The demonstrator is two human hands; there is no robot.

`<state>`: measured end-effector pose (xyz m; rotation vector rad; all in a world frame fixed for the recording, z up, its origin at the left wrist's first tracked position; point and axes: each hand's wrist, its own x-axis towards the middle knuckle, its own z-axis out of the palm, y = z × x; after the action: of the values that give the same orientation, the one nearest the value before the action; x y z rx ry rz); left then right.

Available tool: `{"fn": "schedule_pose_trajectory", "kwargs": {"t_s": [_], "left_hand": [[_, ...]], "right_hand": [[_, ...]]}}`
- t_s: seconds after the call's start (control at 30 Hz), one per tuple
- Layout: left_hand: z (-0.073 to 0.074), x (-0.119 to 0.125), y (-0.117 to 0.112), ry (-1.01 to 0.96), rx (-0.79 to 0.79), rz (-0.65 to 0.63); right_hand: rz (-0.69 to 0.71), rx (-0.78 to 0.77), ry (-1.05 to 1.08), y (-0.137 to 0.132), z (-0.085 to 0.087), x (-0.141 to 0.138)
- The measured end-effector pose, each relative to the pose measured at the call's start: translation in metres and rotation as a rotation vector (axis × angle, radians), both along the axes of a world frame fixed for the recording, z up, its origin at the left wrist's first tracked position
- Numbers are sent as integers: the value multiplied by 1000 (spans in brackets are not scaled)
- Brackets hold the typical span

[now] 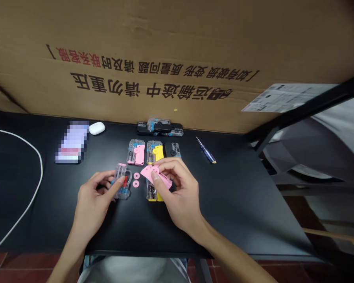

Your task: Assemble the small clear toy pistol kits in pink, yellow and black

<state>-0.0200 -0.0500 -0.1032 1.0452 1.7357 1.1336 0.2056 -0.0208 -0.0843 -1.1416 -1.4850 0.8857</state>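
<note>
Pink shell (pixel 156 175) gripped in right hand (pixel 179 195), casing (pixel 121 181) in left hand (pixel 93 199), half-hidden yellow piece (pixel 152 195)

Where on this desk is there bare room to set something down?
Bare desk spreads between the right hand and the screwdriver, and between the white cable and the left hand. It is crowded between the hands, around the pink washers and clear plastic case.

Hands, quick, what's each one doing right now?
Left hand: closed, holding a clear plastic part.
Right hand: closed, holding a pink plastic part.
</note>
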Motion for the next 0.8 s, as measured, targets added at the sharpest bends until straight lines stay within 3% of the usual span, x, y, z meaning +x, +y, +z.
{"fn": "schedule_pose_trajectory", "kwargs": {"t_s": [0.5,0.8], "left_hand": [[-2,0,-3,376,43,-46],[-1,0,-5,386,79,-50]], "right_hand": [[-2,4,-8,3,-5,-2],[-6,16,-13,3,-3,-1]]}}
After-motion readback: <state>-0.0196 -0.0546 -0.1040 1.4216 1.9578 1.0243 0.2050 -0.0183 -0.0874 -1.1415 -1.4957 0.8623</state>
